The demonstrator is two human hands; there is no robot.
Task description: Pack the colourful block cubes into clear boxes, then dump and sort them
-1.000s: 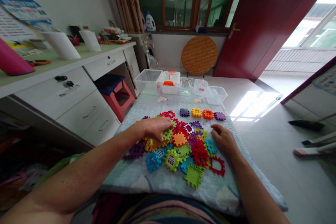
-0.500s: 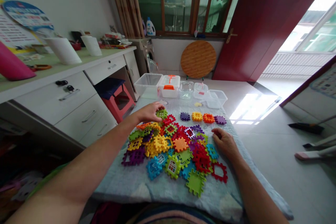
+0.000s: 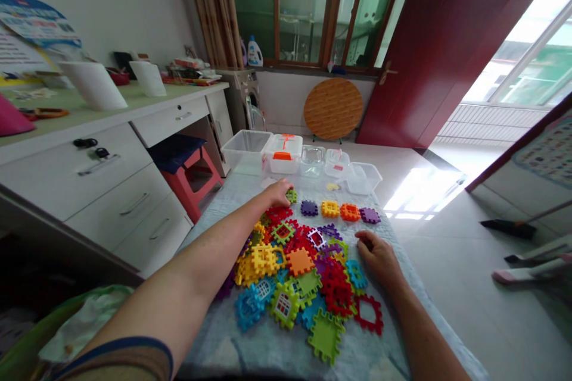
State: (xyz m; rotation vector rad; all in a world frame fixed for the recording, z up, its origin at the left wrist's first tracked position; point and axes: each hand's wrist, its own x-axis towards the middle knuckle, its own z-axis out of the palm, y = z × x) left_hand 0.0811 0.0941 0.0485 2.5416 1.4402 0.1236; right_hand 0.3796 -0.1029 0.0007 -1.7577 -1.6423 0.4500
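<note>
My left hand grips a small green block at the left end of a row. To its right stand a dark purple block, a yellow block, an orange block and a purple block. Nearer me lies a heap of notched plastic tiles, with an orange tile, a green tile and a red frame among them. My right hand rests right of the heap, fingers curled; whether anything is under them is hidden.
Clear plastic containers line the far edge of the cloth-covered table, among them a lidded box with orange clips and an open bin. A pink stool and a white desk stand at the left.
My left hand has moved right with the green block, from above the heap to beside the dark purple block. The camera view has shifted slightly. My right hand stays by the heap.
</note>
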